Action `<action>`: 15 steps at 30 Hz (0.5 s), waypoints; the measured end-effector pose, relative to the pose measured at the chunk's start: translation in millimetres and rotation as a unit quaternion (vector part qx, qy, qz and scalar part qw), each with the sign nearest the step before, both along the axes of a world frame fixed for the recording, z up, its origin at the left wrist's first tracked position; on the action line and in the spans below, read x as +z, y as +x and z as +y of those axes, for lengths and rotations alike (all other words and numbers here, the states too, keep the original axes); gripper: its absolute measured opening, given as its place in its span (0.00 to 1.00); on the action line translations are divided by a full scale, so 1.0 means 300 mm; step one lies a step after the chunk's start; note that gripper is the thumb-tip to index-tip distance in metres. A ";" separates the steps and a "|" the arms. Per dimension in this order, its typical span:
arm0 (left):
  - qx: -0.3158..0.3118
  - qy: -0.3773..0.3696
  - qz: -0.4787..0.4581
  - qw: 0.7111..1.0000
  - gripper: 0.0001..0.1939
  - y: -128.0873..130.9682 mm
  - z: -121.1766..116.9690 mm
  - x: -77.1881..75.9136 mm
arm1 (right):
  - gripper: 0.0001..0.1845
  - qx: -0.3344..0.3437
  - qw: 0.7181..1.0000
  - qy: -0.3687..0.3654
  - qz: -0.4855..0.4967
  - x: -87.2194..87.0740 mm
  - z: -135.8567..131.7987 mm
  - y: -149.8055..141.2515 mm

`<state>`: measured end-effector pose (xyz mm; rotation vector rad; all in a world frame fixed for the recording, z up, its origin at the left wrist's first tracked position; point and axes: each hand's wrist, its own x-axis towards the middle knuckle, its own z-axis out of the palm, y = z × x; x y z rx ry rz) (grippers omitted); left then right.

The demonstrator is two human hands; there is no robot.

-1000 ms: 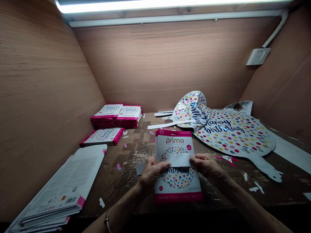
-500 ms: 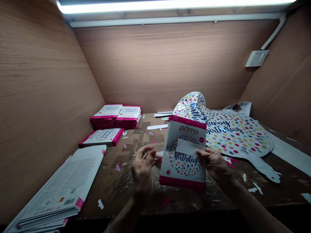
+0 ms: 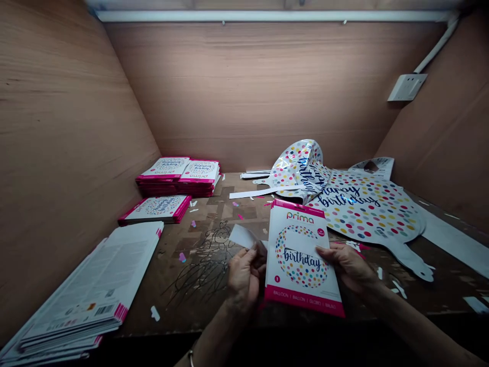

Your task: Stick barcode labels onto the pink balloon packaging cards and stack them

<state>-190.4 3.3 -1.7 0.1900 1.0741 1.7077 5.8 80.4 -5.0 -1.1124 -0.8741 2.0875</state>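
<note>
bare hands are steadying a flat, rectangular, white-and-magenta card bundle (image 3: 301, 295). the right hand (image 3: 347, 262) is clamping its right edge, thumb lying across the front, probably to keep a narrow white paper band (image 3: 300, 243) from slipping. the left hand (image 3: 244, 270) is pinching a loose white paper end (image 3: 241, 236) just left of the bundle, apparently to keep it taut; whether it is joining the band behind the bundle cannot be told.

beneath the bundle, a worn brown tabletop (image 3: 202, 311) is stretching out. right of and beyond the bundle, flat white foil balloons with multicoloured dots (image 3: 370, 216) are lying spread, seemingly out of the hands' way. well left of the bundle, a fanned pile of long white printed cards with magenta edges (image 3: 87, 285) is resting, likely within easy reach. farther back on that side, squared magenta-and-white packet stacks (image 3: 175, 186) are sitting face up, perhaps to keep them orderly, with a lower packet stack (image 3: 160, 208) sitting nearer. beyond the bundle, a long white paper strip (image 3: 254, 193) is lying by the balloons. around the bundle, small white and pink paper scraps (image 3: 155, 313) are littering the tabletop.
</note>
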 end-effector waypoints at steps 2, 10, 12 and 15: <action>0.016 -0.031 0.066 0.997 0.10 -0.020 0.005 -0.020 | 0.07 0.014 0.999 -0.006 -0.041 -0.025 0.002 0.005; 0.010 -0.114 0.143 0.983 0.05 -0.077 0.051 -0.039 | 0.06 -0.024 0.998 -0.037 -0.036 -0.023 -0.003 -0.022; 0.018 -0.125 0.165 0.978 0.05 -0.094 0.059 -0.037 | 0.07 -0.020 0.999 -0.032 -0.032 -0.027 -0.011 -0.029; 0.026 -0.130 0.217 0.967 0.04 -0.106 0.061 -0.029 | 0.08 0.011 0.996 0.002 -0.084 -0.035 -0.019 -0.045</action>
